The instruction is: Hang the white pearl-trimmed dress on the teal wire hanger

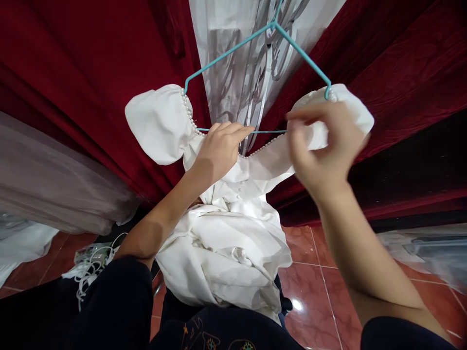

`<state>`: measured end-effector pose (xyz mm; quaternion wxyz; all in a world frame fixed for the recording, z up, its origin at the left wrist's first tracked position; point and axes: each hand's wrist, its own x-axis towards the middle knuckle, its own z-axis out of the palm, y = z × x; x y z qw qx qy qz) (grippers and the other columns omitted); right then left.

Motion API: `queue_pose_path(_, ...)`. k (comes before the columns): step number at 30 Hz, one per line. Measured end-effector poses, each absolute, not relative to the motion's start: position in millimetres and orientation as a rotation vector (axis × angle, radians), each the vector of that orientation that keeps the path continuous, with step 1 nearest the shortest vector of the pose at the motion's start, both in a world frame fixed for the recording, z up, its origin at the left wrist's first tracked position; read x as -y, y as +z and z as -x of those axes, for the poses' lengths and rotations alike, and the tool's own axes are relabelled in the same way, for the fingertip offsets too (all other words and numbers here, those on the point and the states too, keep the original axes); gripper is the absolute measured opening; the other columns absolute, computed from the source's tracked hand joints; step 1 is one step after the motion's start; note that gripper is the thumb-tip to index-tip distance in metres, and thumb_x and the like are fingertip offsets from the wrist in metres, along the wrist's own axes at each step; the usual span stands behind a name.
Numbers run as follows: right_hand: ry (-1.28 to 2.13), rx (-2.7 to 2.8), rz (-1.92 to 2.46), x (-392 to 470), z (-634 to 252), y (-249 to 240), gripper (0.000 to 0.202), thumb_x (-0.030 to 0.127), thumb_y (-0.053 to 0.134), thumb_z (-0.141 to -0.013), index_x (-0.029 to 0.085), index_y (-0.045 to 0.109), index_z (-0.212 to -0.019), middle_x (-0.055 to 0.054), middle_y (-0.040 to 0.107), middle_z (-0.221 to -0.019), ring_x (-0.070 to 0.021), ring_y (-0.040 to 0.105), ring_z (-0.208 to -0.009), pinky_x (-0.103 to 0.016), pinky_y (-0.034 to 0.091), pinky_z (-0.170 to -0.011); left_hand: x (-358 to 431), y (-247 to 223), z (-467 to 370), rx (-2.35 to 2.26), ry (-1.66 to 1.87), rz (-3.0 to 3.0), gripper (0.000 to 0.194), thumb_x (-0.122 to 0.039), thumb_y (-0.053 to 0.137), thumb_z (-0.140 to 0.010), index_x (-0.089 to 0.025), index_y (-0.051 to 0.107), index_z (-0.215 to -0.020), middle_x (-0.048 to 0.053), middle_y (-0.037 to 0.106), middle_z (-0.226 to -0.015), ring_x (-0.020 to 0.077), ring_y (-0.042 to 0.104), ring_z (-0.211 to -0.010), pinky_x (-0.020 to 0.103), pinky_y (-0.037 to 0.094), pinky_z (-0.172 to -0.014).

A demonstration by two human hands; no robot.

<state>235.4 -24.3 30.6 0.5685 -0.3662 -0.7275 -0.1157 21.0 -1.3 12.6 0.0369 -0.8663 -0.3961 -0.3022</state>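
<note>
where pearls [188,110] edge the puffy dress [222,243], left hand [221,148] overlaps, grip hidden; right hand [332,163] curls, grip unclear

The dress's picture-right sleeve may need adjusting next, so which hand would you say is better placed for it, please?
Probably the right hand: it is in front of that sleeve, near the hanger's end, whereas the left hand is at the neckline.

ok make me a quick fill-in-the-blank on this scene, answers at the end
1. The white puff-sleeved dress is on a ____-coloured clothes hanger.
2. Small round white ____ edge its neckline.
3. The velvety-looking curtain is deep ____.
4. Of the left hand and right hand, the blurrier is the ____.

turquoise; beads; red; right
</note>
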Motion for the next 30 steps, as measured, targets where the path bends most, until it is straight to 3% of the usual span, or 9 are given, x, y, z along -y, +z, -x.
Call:
queue_pose_path(3,-0.237,1.898,0.981,23.2,-220.8,-6.1,0.021,0.028,0.054,-0.103,0.022,0.067,-0.117,-0.006,0.073,-0.109,-0.0262,0.064,-0.107,-0.047,0.05,-0.097,-0.1,7.3,-24.9,1.171,-0.951,2.662,0.05,-0.001,0.04,-0.1,-0.017,0.07,-0.136,0.006,0.075,-0.123,0.0252,0.066,-0.109,0.044,0.051,-0.101)
queue_pose_path(7,-0.288,1.751,0.953,11.3,-216.3,-27.8,0.025,0.023,0.044,-0.108,0.025,0.067,-0.118,-0.003,0.073,-0.109,-0.0226,0.063,-0.104,-0.046,0.05,-0.1,6.1,-2.2,-21.1,1.152,-1.191,2.485,0.044,-0.008,0.039,-0.106,-0.025,0.069,-0.133,0.005,0.07,-0.133,0.0275,0.056,-0.134,0.051,0.045,-0.117)
queue_pose_path(10,-0.3,1.671,0.876,7.1,-211.5,-31.0,0.025,0.021,0.047,-0.106,0.028,0.069,-0.118,-0.002,0.073,-0.106,-0.0207,0.062,-0.102,-0.044,0.05,-0.099,12.4,-4.7,-6.1,1.294,-1.35,2.155,0.029,-0.026,0.049,-0.11,-0.03,0.065,-0.134,0.009,0.061,-0.139,0.0341,0.044,-0.146,0.059,0.038,-0.122)
queue_pose_path(13,-0.278,1.686,0.905,4.6,-205.5,-33.2,0.025,0.024,0.05,-0.105,0.027,0.069,-0.119,-0.003,0.072,-0.108,-0.0225,0.061,-0.105,-0.047,0.049,-0.101,6.6,-3.8,15.8,1.353,-1.352,1.921,0.036,-0.042,0.061,-0.107,-0.031,0.054,-0.14,0.012,0.053,-0.143,0.0379,0.042,-0.147,0.063,0.039,-0.121)
queue_pose_path(15,-0.243,1.701,0.963,2.8,-204.7,-33.0,0.022,0.026,0.051,-0.105,0.027,0.07,-0.117,-0.004,0.071,-0.107,-0.0239,0.061,-0.106,-0.048,0.047,-0.102,-5.9,-3.4,30.8,1.364,-1.353,1.861,0.037,-0.042,0.058,-0.109,-0.03,0.046,-0.142,0.011,0.051,-0.144,0.0346,0.045,-0.144,0.06,0.042,-0.119)
queue_pose_path(18,-0.19,1.724,1.044,1.2,-210.6,-26.8,0.019,0.032,0.052,-0.106,0.028,0.071,-0.109,-0.005,0.071,-0.101,-0.0259,0.06,-0.105,-0.05,0.045,-0.101,-28.4,-0.9,49.3,1.396,-1.443,1.885,0.026,-0.027,0.052,-0.114,-0.025,0.039,-0.136,0.006,0.056,-0.135,0.0213,0.053,-0.13,0.044,0.048,-0.112)
queue_pose_path(22,-0.143,1.773,1.162,1.4,-223.6,-11.0,0.02,0.037,0.054,-0.105,0.028,0.071,-0.101,-0.006,0.071,-0.095,-0.028,0.059,-0.102,-0.052,0.046,-0.097,-40.1,17.3,68.2,1.419,-1.594,1.867,0.029,0.002,0.055,-0.1,-0.021,0.052,-0.117,-0.008,0.065,-0.11,0.0063,0.059,-0.103,0.028,0.053,-0.099)
queue_pose_path(26,-0.14,1.843,1.198,3.4,-229.4,2.1,0.019,0.04,0.057,-0.102,0.029,0.072,-0.099,-0.006,0.069,-0.087,-0.027,0.058,-0.093,-0.05,0.049,-0.092,-31.7,47.9,92.4,1.445,-1.627,1.826,0.03,-0.001,0.055,-0.09,-0.022,0.075,-0.095,-0.005,0.073,-0.088,0.0123,0.066,-0.086,0.037,0.054,-0.08)
queue_pose_path(30,-0.101,1.869,1.21,6.6,-228.9,8.0,0.017,0.037,0.058,-0.101,0.028,0.071,-0.097,-0.007,0.07,-0.091,-0.0275,0.058,-0.093,-0.049,0.049,-0.091,-31.6,54.0,117.8,1.623,-1.621,1.918,0.026,-0.009,0.056,-0.088,-0.022,0.078,-0.089,-0.002,0.072,-0.078,0.0154,0.064,-0.076,0.038,0.048,-0.07)
